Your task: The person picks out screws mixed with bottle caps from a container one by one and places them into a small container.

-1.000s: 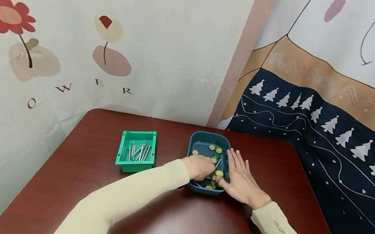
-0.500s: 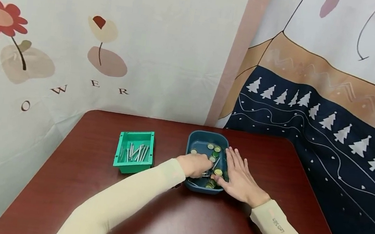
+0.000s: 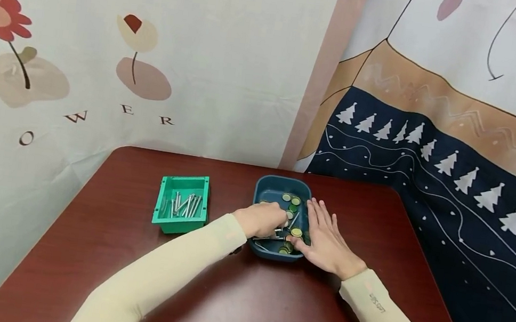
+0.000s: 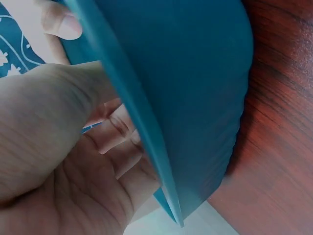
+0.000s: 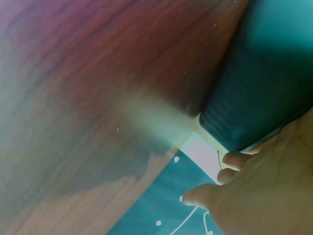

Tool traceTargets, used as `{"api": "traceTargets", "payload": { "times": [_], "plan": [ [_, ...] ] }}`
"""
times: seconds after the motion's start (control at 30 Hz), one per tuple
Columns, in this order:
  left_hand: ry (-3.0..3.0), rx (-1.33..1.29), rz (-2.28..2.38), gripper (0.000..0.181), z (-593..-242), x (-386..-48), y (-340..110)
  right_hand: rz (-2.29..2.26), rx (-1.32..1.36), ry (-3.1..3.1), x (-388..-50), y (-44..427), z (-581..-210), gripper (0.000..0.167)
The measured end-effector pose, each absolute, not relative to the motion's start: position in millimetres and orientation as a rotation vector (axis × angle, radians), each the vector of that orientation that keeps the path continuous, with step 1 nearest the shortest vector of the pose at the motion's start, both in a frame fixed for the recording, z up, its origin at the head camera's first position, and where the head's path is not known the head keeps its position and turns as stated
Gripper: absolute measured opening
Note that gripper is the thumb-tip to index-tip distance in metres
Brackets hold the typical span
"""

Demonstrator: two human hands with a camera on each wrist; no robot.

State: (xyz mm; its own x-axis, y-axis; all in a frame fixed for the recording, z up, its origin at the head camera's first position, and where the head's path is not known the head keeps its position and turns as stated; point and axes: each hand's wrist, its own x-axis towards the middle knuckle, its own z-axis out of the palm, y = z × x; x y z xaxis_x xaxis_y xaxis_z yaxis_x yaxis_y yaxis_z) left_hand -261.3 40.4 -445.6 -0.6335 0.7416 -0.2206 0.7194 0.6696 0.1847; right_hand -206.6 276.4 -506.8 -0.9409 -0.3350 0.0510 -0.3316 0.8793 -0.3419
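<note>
evidently the left hand reached over the left rim of the blue tray, fingers bent down inside; metal showed close by the fingertips, but whether they pinched it could not be told, since the rim hid the tips in the left wrist view. the right hand lay along the tray's right side, fingers straight, thumb over the rim. between the hands a slim bolt lay slanting in the tray, with a yellowish disc near its lower end and more round discs toward the far end. well to the left, apart from the tray, a green box held several loose bolts. both containers stood on a glossy red-brown table. pale sleeves covered the arms, and a dark blue cloth with white trees hung at the right.
</note>
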Motion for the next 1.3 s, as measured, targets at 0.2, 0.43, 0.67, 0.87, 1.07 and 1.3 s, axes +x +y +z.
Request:
{"api": "traceTargets", "payload": {
  "times": [0.2,0.43,0.67,0.87,1.07,1.3],
  "plan": [
    [2.628,1.138,0.166,0.033,-444.0,-256.6,34.3,-0.534,-0.558,3.033,-207.9,276.5,-506.8,0.105],
    [2.644,1.104,0.202,0.034,-439.7,-254.2,30.6,-0.541,-0.547,3.019,-204.5,275.5,-505.6,0.109],
    [2.652,1.111,0.286,0.032,-431.0,-253.7,25.1,-0.539,-0.533,3.023,-206.0,275.7,-505.3,0.111],
    [2.652,1.064,0.331,0.033,-424.0,-257.6,17.7,-0.544,-0.527,3.025,-207.6,274.3,-506.2,0.109],
    [2.662,0.985,0.393,0.031,-417.9,-262.3,6.2,-0.538,-0.522,3.035,-207.7,273.5,-504.2,0.109],
    [2.646,0.883,0.49,0.034,-409.7,-266.1,-13.5,-0.542,-0.527,3.031,-205.5,273.8,-503.6,0.11]
  ]
}}
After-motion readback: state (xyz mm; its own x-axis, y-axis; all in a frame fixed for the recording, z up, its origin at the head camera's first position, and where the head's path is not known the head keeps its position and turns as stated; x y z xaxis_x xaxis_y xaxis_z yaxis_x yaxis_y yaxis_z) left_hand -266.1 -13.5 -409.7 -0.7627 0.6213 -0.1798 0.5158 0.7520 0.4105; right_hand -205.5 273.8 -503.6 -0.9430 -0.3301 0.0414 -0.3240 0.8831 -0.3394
